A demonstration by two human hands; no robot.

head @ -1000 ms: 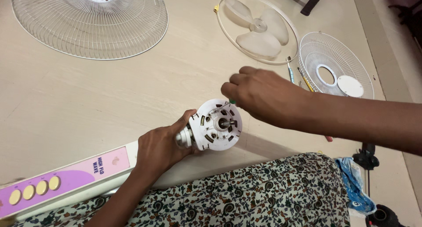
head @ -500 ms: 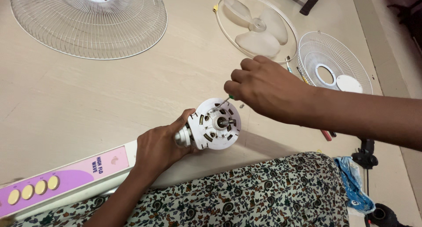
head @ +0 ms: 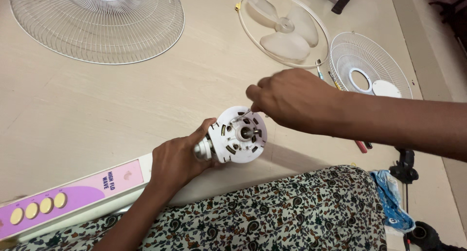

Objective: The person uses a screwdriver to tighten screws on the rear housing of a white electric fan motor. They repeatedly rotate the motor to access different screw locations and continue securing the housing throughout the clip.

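1. A large round white wire fan guard lay on the beige floor, well apart from the hands.
2. The left hand gripped the white round plastic fan motor housing from behind.
3. The right hand pinched a thin metal tool at the housing's upper edge.

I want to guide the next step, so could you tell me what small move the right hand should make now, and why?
Probably seat the thin tool tip squarely in the motor housing face before turning: the right hand pinches it at the upper rim, while the left hand grips the housing from behind.
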